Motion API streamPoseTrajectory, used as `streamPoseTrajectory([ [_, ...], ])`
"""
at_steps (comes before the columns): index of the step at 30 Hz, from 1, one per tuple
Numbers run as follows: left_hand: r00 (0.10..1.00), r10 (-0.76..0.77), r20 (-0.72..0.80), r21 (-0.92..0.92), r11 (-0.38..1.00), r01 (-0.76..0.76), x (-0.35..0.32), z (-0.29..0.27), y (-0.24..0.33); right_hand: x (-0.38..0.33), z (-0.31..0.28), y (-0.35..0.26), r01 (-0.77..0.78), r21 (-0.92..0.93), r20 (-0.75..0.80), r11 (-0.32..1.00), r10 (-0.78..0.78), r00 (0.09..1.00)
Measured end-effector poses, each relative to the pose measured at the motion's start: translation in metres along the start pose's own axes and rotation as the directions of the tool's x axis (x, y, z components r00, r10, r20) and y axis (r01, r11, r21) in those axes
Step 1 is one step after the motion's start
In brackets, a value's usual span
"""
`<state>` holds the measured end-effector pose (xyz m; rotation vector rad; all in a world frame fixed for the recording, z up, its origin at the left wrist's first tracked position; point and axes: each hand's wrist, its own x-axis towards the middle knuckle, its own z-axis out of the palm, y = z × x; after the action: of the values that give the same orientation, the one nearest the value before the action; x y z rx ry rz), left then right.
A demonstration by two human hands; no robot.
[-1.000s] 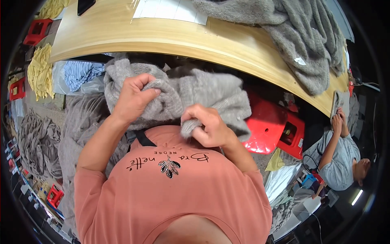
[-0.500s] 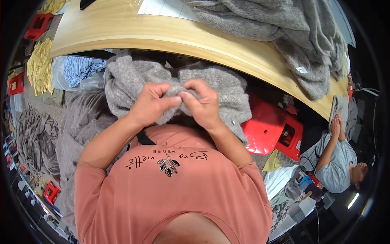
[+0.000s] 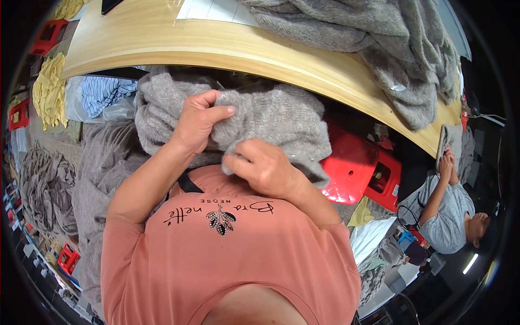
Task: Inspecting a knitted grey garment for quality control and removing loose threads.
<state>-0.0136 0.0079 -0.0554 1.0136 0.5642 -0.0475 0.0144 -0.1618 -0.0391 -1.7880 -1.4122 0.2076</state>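
Observation:
A fuzzy grey knitted garment (image 3: 284, 116) lies bunched across my lap, just under the table's near edge. My left hand (image 3: 197, 122) pinches a thick fold of it between thumb and fingers, the thumb lying on top. Lower and closer to my body, my right hand (image 3: 262, 168) is curled over the garment's near edge. Its fingertips are partly hidden, and a bit of knit shows beside them. Small shiny specks sit on the garment's right side.
The pale wooden table (image 3: 135, 40) carries a heap of grey knitwear (image 3: 346, 27). A red plastic stool (image 3: 352, 168) stands at my right. Grey knitwear (image 3: 105, 162), yellow cloth (image 3: 50, 92) and striped blue cloth (image 3: 105, 93) lie at left. Another person (image 3: 449, 211) sits far right.
My hands were together pinching the knit at the middle. The right hand has come down toward my body; the left has moved slightly up and left, keeping its fold.

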Motion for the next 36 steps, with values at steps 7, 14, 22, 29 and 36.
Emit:
streamPoseTrajectory([
  [7,0.984,-0.119,0.130,0.095,0.990,0.107,-0.011,-0.004,-0.006,0.009,0.010,0.020,0.067,-0.306,-0.364,0.950,-0.181,0.913],
  [14,0.991,-0.025,0.132,0.153,0.988,0.005,-0.014,-0.007,-0.012,0.009,0.016,0.027,0.023,-0.245,-0.338,0.969,-0.107,0.935],
  [22,0.970,0.229,0.077,0.480,0.844,-0.238,-0.029,-0.010,-0.014,0.022,0.010,0.038,-0.196,0.299,-0.216,0.934,0.266,0.939],
  [29,0.804,0.544,0.239,0.677,0.500,-0.540,-0.025,-0.009,-0.011,0.023,0.014,0.032,-0.406,0.227,-0.131,0.885,0.441,0.888],
  [36,0.581,0.680,0.446,0.736,0.090,-0.671,-0.027,-0.008,-0.021,0.024,0.031,0.033,-0.374,-0.046,-0.297,0.926,0.345,0.890],
])
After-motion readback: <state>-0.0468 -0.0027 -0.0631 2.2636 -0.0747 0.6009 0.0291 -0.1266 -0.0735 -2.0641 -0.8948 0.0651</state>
